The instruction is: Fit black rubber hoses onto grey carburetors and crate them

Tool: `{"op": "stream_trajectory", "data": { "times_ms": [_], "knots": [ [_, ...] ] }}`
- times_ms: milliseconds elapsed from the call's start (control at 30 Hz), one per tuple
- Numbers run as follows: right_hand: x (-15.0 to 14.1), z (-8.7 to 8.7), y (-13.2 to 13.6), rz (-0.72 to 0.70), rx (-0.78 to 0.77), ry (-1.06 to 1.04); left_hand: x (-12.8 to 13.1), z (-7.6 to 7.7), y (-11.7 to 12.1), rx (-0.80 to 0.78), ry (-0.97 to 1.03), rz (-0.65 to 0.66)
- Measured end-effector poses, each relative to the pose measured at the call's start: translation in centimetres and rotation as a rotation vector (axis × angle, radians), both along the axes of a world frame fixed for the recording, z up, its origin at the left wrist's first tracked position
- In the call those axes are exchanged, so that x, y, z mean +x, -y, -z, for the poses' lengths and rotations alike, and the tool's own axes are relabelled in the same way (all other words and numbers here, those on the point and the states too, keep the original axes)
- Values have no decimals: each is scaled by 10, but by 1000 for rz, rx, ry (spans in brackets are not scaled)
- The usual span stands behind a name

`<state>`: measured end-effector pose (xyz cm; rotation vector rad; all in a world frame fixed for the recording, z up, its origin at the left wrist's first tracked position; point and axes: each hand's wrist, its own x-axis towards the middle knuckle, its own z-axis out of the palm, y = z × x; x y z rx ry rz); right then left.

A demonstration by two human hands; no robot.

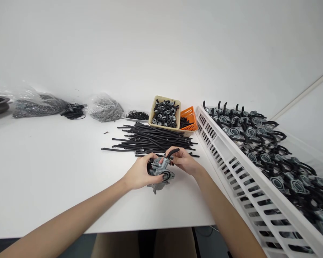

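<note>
A grey metal carburetor [161, 172] is held just above the white table [43, 172], near its front edge. My left hand [138, 175] wraps round its left side. My right hand [181, 160] pinches a short black rubber hose [173, 152] at the top of the carburetor. Just behind my hands lies a pile of black hoses [153, 139].
A beige bin [164, 113] of black parts and a small orange basket [188, 118] stand behind the hoses. A white slatted crate [239, 168] full of finished carburetors fills the right. Clear bags [104, 107] of small parts and black rings [137, 115] lie at the back left.
</note>
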<state>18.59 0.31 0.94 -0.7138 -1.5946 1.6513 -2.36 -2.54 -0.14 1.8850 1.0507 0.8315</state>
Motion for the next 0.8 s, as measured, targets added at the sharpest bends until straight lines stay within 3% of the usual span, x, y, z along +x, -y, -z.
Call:
{"op": "stream_trajectory", "data": {
  "times_ms": [167, 800],
  "knots": [
    [-2, -2, 1, 59, 70, 49, 0, 1, 0, -18, 11, 3],
    [-3, -5, 3, 25, 25, 42, 0, 1, -1, -36, 8, -3]
  ]
}}
